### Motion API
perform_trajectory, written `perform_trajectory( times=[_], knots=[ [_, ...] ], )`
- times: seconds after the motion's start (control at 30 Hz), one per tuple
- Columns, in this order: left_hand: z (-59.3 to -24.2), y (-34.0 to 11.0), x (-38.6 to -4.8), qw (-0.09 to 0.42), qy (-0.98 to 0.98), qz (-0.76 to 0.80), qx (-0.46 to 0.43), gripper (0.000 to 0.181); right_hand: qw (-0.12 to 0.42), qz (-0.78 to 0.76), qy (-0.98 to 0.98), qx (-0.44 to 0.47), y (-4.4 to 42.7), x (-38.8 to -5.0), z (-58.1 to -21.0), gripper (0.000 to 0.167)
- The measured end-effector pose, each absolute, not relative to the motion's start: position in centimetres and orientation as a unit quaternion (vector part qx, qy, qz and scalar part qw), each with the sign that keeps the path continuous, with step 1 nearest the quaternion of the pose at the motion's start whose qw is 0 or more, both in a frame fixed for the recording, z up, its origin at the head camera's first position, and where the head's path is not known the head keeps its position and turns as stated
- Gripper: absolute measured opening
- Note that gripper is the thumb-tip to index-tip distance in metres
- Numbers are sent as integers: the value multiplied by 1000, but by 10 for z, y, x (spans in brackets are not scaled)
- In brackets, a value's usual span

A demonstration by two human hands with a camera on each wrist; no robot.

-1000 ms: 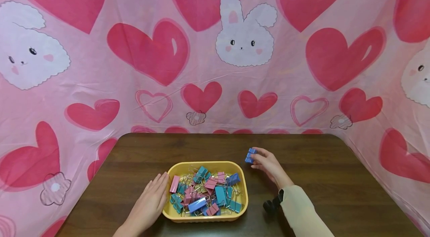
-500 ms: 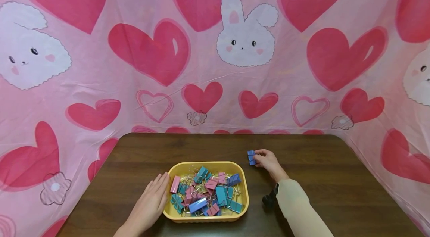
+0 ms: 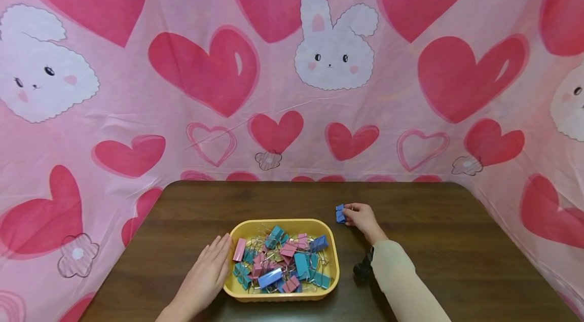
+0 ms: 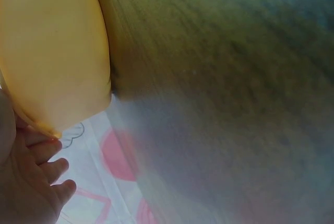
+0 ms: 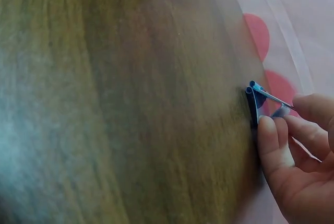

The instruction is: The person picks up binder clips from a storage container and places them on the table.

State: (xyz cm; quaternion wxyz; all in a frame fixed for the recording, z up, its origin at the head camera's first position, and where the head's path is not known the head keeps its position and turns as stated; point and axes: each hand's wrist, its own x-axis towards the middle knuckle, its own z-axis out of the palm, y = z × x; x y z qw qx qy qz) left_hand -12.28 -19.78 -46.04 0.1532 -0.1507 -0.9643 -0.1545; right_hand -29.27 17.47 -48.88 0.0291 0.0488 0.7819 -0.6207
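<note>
The right hand (image 3: pixel 362 218) pinches a blue clip (image 3: pixel 340 214) in its fingers while the left hand (image 3: pixel 204 272), fingers straight, touches the yellow tray (image 3: pixel 280 298).

The binder clip (image 3: pixel 340 214) nearest the tabletop's far edge is plain blue. The tray (image 3: pixel 285 222) is yellow; in it, a pink clip (image 3: pixel 239 250) sits by the left edge, a blue one (image 3: pixel 319 244) by the far right corner, a teal one (image 3: pixel 301 266) toward the right. The tabletop (image 3: pixel 205 200) is dark brown with wood grain. Beyond its far edge, pink cloth (image 3: pixel 274 96) carries red hearts (image 3: pixel 207 73), white rabbits (image 3: pixel 335 71) and sketched flowers (image 3: pixel 268 160). The sleeve (image 3: pixel 406 279) is cream.
</note>
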Motion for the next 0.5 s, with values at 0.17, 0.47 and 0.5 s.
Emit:
perform_trajectory(
  times=[0.17, 0.47, 0.5],
  knots=[
    [-461, -198, -123, 153, -964, -154, -151, 46, 24, -623, 781, 39, 175, -294, -488, 23],
    [-460, -198, -122, 155, -964, -156, -151, 46, 37, -623, 780, 45, 181, -295, -483, 34],
    [-460, -198, -122, 154, -964, -156, -151, 46, 35, -626, 778, 47, 182, -294, -482, 38]
  ],
)
